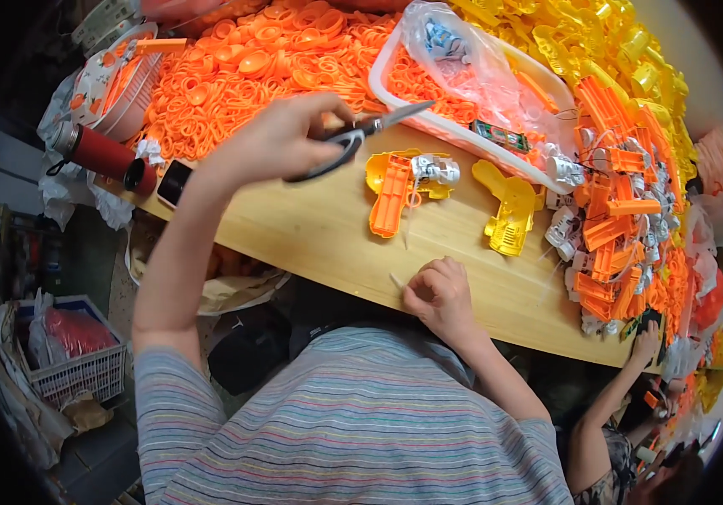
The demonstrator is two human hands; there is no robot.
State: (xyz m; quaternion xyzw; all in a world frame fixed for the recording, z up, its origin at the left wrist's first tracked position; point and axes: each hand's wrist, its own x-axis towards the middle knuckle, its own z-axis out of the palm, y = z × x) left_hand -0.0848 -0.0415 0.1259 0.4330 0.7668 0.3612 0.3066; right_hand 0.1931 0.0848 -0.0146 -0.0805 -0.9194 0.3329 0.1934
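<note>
Head view | left hand (273, 143) clamped on grey-bladed, dark-handled scissors (357, 139) | right hand (439, 292) curled shut on table edge (311, 227)

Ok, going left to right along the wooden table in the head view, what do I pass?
Red flask → black phone → left hand holding scissors → orange and yellow toy shell → yellow toy shell → heap of orange parts.

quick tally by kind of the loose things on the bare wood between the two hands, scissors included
scissors, in the left hand: 1
yellow toy shell halves: 2
orange toy shell halves: 1
small silver motor unit: 1
total: 5
The right hand rests closed at the table edge, pinching a thin pale strip.
</note>
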